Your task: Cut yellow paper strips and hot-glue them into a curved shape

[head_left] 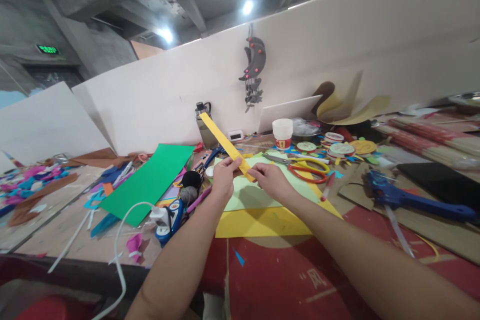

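Note:
Both hands pinch a long yellow paper strip (221,136) near its lower end, above the work surface. My left hand (225,177) grips it a little way up, and the free length slants up and to the left. At the bottom end, the fingers of my right hand (270,179) are closed on the strip, which looks folded there. Under the hands lie a pale green sheet (245,196) and, below it, a yellow sheet (258,224). Scissors with yellow and red handles (309,169) rest just beyond my right hand.
A green sheet (153,182) and a power strip (170,220) with a white cable lie left. Behind stand a bottle (205,127) and a white cup (282,134). A blue glue gun (416,199), a red pen (327,186) and paper scraps occupy the right.

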Available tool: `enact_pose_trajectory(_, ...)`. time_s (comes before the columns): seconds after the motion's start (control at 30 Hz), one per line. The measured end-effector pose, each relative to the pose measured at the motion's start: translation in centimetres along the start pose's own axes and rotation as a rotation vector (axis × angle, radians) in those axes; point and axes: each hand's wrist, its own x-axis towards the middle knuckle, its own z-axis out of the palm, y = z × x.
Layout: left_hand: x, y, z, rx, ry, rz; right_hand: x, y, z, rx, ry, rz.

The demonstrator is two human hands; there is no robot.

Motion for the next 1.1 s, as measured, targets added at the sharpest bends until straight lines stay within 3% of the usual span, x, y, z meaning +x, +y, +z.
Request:
enact_pose_trajectory(0.13, 0.4, 0.6, -0.5, -0.003, 0.024, 0.027, 0.6, 0.8, -0.6, -0.029, 0.043, -0.01)
enact_pose_trajectory(0.33, 0.9, 0.8, -1.5, 0.061, 0.128, 0.007, 2.2, 3.1, -2.7, -0.401, 0.214, -0.081)
enact_pose_trajectory(0.53, 0.6, 0.4, -1.4, 0.118, 0.085, 0.003, 1.9, 5.0, -2.1, -0.693, 0.117, -0.108)
enact_pose_trajectory(0.7, 0.4, -0.3, -1.2, 0.157, 0.041, -0.007, 1.7, 4.7, -1.9, -0.827, 0.037, -0.102)
enact_pose_trajectory(0.93, -0.1, -1.4, -0.7, 0.246, 0.055, -0.066, 1.1, 2.3, -2.0, -0.846, -0.027, -0.063)
enact_pose_trajectory(1.1, -0.5, -1.8, -0.3, 0.262, 0.062, -0.105, 0.8, 2.3, -1.7, -0.74, -0.042, -0.022)
